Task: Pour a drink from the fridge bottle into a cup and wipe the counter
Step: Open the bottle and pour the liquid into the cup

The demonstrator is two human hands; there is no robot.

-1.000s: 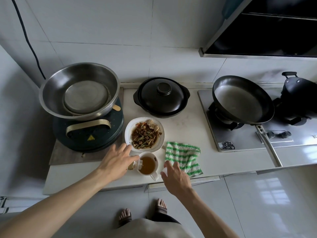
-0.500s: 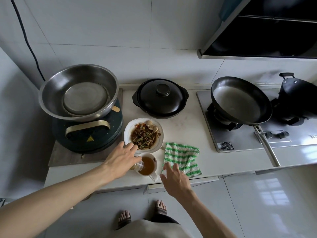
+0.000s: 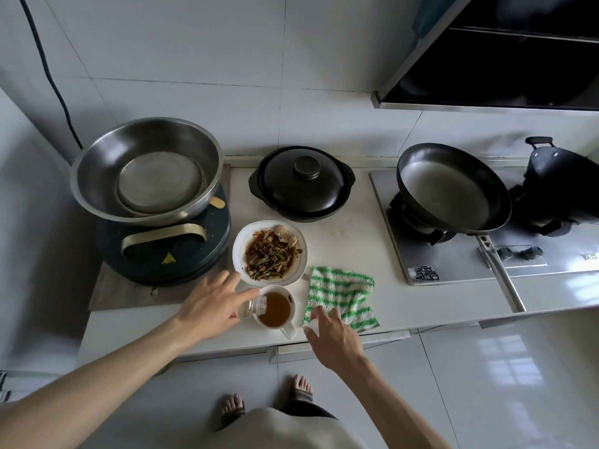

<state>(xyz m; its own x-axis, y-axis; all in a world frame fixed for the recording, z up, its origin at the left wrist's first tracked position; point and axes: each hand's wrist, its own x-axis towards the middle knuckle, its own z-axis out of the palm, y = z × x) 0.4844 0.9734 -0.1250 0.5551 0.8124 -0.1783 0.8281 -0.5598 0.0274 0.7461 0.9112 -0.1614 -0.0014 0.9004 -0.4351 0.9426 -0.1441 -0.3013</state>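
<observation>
My left hand (image 3: 210, 311) grips a small clear bottle (image 3: 256, 306), tilted with its mouth over a white cup (image 3: 293, 307). The cup stands near the counter's front edge and is nearly full of brown drink. Right of the cup lies a green-and-white striped cloth (image 3: 343, 293) on the white counter (image 3: 350, 247). My right hand (image 3: 334, 338) hovers at the cloth's near left corner, its fingers curled around a small white thing that looks like the bottle cap (image 3: 308, 328).
A plate of cooked food (image 3: 270, 252) sits just behind the cup. A black lidded pot (image 3: 301, 183) is further back. A steel bowl (image 3: 146, 170) tops a dark cooker at left. A frying pan (image 3: 450, 186) and a black wok (image 3: 557, 170) sit on the stove at right.
The bottle stays tilted over the cup in my left hand. My right hand has shifted slightly toward the cloth's corner.
</observation>
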